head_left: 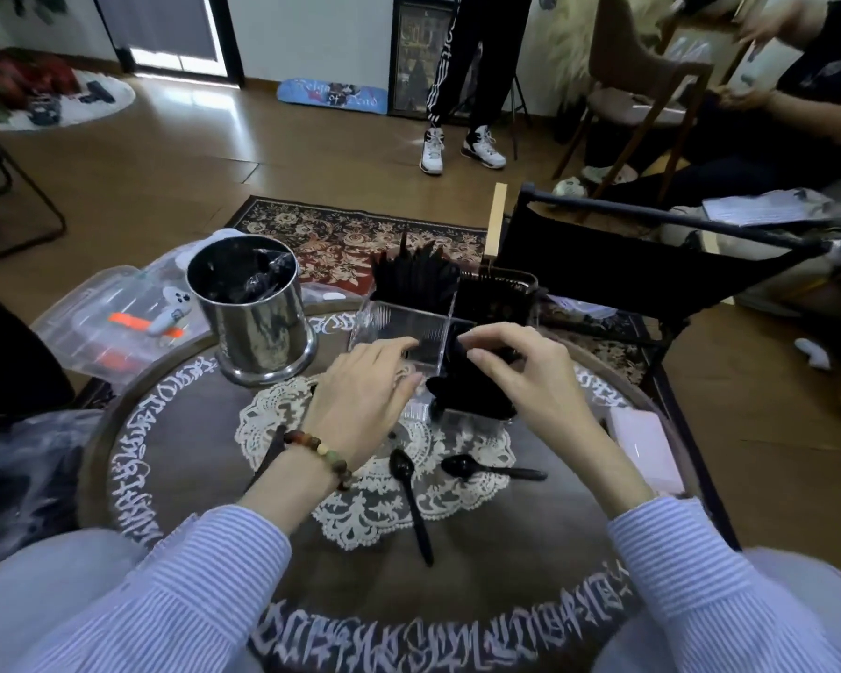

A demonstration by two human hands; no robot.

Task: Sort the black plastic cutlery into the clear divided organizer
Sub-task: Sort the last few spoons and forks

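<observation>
The clear divided organizer (399,327) stands in the middle of the round table. Its back left compartment holds a bundle of upright black cutlery (413,274), and its front right compartment is filled with black spoons (472,395). My left hand (365,395) rests on the organizer's front left side with its fingers fairly straight. My right hand (515,366) hovers over the front right compartment and pinches the tops of the black pieces there. Two loose black spoons (409,497) (486,471) lie on the lace doily in front of the organizer. A black handle (273,449) pokes out beside my left wrist.
A steel canister (258,327) with crumpled black wrap stands at the back left. A clear lidded box (98,323) sits beyond it at the table's left edge. A pale flat box (646,449) lies at the right rim. A black folding chair (651,264) stands behind the table.
</observation>
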